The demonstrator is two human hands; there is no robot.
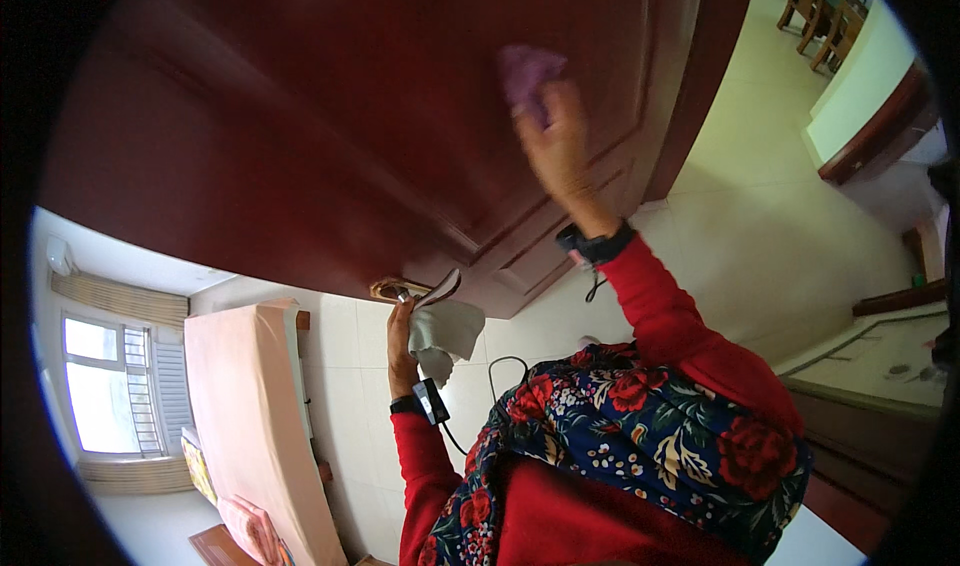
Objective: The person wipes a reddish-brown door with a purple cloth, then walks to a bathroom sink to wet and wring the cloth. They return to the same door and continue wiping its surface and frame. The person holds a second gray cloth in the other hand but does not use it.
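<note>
A dark red wooden door [360, 138] with raised panel moulding fills the upper view. Against its face my right hand [555, 142] holds a crumpled purple cloth [531, 70]; both are slightly blurred. At the door's edge is a metal lever handle [441, 290] on a gold-coloured plate [384, 288]. My left hand [400, 337] is at the base of this lever, its thumb by the stem, with a pale grey cloth [448, 329] hanging from it. The cloth hides most of the left fingers, so how firmly they grip the lever is unclear.
A bed [240, 401] with a pink cover stands at left, near a window [112, 386]. Pale tiled floor [720, 243] runs past the door toward wooden chairs [806, 7]. A cabinet [847, 423] is at lower right. A cable [454, 438] runs from a wrist device [430, 401].
</note>
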